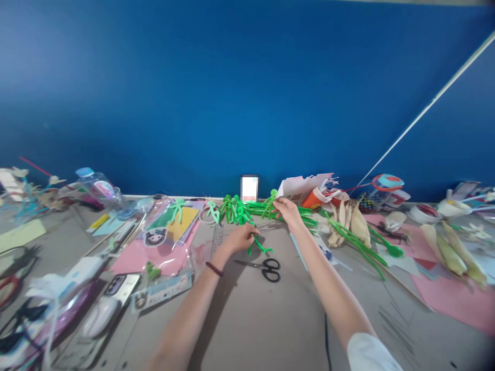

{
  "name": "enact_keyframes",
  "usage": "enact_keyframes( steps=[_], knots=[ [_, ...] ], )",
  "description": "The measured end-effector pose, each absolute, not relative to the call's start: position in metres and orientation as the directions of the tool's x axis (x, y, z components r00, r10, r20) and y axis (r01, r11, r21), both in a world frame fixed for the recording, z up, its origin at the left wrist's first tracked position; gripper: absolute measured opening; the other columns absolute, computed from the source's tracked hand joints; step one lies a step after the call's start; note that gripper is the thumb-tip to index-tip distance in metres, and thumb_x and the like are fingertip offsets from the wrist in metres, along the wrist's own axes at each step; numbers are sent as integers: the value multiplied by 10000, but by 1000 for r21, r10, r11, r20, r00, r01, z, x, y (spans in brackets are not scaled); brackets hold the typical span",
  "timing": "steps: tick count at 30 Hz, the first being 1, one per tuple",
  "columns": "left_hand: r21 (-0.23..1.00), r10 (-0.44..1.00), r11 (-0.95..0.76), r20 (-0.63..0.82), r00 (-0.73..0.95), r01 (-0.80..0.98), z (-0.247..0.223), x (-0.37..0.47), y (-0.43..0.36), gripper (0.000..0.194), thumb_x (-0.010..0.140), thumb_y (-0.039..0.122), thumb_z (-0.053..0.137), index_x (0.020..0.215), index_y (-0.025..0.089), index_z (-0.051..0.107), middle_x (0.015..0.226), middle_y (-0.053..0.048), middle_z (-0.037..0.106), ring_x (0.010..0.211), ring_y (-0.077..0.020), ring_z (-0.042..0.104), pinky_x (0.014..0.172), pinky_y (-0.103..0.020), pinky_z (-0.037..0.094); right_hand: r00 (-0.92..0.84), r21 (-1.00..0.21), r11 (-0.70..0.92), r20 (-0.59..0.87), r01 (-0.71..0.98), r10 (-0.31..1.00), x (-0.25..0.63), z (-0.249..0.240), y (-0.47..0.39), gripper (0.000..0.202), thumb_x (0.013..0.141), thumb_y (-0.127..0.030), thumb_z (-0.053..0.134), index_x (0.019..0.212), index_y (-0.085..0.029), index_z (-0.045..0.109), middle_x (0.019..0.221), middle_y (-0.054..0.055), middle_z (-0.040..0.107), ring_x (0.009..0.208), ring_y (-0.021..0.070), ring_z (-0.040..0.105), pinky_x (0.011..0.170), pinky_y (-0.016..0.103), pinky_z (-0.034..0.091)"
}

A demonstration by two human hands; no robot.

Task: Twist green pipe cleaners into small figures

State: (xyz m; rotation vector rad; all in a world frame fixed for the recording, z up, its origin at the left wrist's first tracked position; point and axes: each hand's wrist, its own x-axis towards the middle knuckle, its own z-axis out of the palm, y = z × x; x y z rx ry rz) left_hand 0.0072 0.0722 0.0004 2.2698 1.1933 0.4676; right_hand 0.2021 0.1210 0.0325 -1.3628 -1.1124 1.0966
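Observation:
My left hand [243, 238], with a beaded bracelet on the wrist, has its fingers closed on a green pipe-cleaner figure [263, 248] near the middle of the table. My right hand [288, 212] pinches another green figure [269, 203] farther back and to the right. Between and behind the hands, more green figures [229, 208] stand close together. Long green stems [255, 208] lie behind them along the wall. Black-handled scissors [266, 269] rest on the grey table, just in front of my left hand, blades toward the left.
At left are a plastic bottle [99, 188], pink sheets in clear plastic [135, 253], a phone [121, 288] and a white mouse [101, 315]. To the right are an orange cup [312, 199], dried husks [359, 228], green stems [356, 242] and pink paper [456, 301]. A blue wall stands behind.

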Motion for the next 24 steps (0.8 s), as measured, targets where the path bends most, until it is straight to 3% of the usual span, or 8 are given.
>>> enact_keyframes(
  steps=[3, 7, 11, 16, 24],
  knots=[
    [606, 832, -457, 32, 554, 651, 7, 7, 70, 376, 716, 62, 442, 978, 170, 689, 943, -61, 670, 794, -161, 595, 699, -232, 434, 218, -989, 43, 73, 140, 973, 193, 39, 144, 182, 765, -250, 583, 906, -136, 600, 789, 61, 681, 718, 183, 677, 497, 213, 509],
    [630, 810, -468, 26, 586, 620, 8, 8, 69, 345, 742, 76, 440, 962, 156, 694, 893, -56, 674, 744, -149, 582, 667, -224, 421, 248, -873, 85, 229, 481, 942, 181, 42, 169, 271, 858, -257, 446, 1044, -128, 595, 962, 101, 680, 731, 161, 680, 541, 220, 526],
    [649, 796, -483, 47, 603, 587, 3, 8, 71, 298, 778, 109, 445, 942, 141, 691, 873, -57, 676, 723, -147, 572, 652, -225, 410, 225, -774, 43, 236, 631, 945, 173, 40, 181, 278, 871, -236, 425, 1047, -166, 628, 983, 85, 680, 722, 153, 672, 640, 243, 513],
    [658, 802, -466, 32, 596, 592, 1, 7, 73, 278, 797, 125, 446, 933, 144, 687, 850, -55, 680, 709, -145, 573, 647, -223, 406, 242, -624, -38, 245, 781, 939, 170, 35, 181, 300, 891, -254, 411, 1080, -188, 635, 980, 134, 670, 954, 247, 616, 827, 333, 438],
    [647, 796, -478, 32, 605, 594, 0, 7, 73, 266, 801, 147, 456, 932, 153, 688, 844, -57, 674, 693, -152, 564, 624, -231, 395, 169, -480, -57, 193, 875, 966, 173, 31, 184, 331, 887, -165, 377, 1083, -187, 644, 1032, 151, 653, 976, 258, 594, 818, 328, 413]
  ],
)
